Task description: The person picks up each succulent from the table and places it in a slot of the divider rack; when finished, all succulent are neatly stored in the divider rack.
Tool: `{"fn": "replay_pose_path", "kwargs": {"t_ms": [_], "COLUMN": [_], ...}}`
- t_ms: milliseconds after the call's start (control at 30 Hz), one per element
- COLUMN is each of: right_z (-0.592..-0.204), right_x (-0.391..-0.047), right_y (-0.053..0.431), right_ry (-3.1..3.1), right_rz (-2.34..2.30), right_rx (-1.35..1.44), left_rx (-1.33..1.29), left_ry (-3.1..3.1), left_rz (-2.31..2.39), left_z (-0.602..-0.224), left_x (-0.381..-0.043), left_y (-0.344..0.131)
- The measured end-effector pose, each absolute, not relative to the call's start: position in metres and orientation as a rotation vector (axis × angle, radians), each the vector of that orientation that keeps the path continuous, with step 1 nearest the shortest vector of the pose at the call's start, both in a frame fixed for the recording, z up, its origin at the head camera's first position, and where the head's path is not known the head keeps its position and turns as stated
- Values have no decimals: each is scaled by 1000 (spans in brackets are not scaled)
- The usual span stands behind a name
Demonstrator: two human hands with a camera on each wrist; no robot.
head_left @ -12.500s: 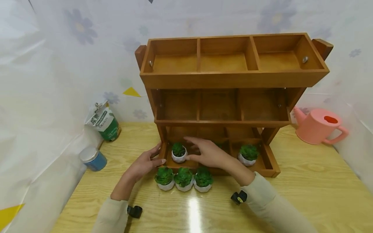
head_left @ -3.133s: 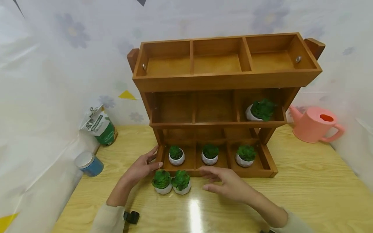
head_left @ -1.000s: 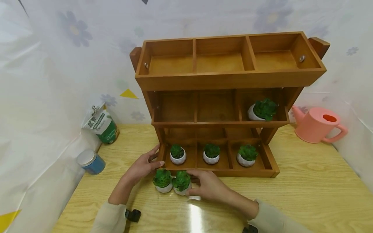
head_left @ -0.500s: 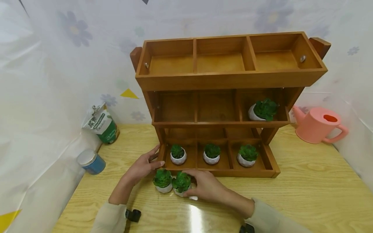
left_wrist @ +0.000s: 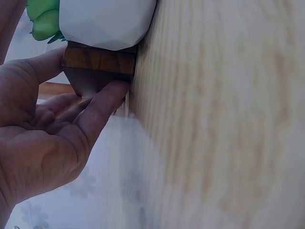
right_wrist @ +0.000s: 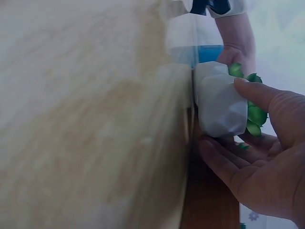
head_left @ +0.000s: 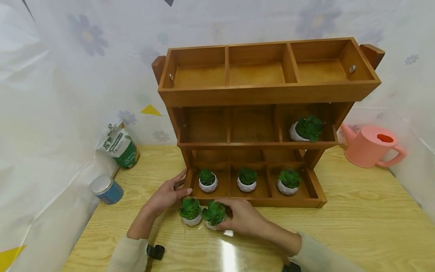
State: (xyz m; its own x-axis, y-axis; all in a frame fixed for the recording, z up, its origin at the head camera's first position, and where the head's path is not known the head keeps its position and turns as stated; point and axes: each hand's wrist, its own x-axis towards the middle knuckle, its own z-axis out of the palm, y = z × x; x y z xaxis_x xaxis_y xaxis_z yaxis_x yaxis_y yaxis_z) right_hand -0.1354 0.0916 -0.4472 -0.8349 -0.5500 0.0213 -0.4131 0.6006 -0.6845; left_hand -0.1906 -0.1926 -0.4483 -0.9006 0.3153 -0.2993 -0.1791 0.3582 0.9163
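My right hand pinches a small potted succulent by its white faceted pot, thumb on the near side and fingers behind. In the right wrist view the white pot sits between thumb and fingertips, close over the table. Just left of it stands a second potted succulent. My left hand grips the lower left end of the wooden plant shelf; in the left wrist view thumb and fingers are on either side of its corner. The bottom tier holds three potted succulents, and the middle tier's right compartment holds a leafier one.
A pink watering can stands to the right of the shelf. At the left are a green-and-white pouch closed with a clip and a blue jar with a silvery lid. Flower-patterned sheeting hangs behind the table.
Since the oldest frame, one front succulent has left the row and one appears on the middle tier. My right hand has closed on another pot and shifted it slightly right. My left hand stays put.
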Motion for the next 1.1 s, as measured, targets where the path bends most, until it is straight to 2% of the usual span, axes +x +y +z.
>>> {"fn": "replay_pose_path", "kwargs": {"t_ms": [367,1100], "right_z": [-422,-329], "right_x": [-134,-148], "right_y": [110,161], "right_ry": [2577,2785], "right_rz": [-1214,-1196], "right_rx": [-825,-757], "left_rx": [102,81], "left_ry": [2208,2202], "left_rz": [1561,1562], "left_z": [-449,-447], "left_x": [-191,-190], "left_y": [-192,-191]}}
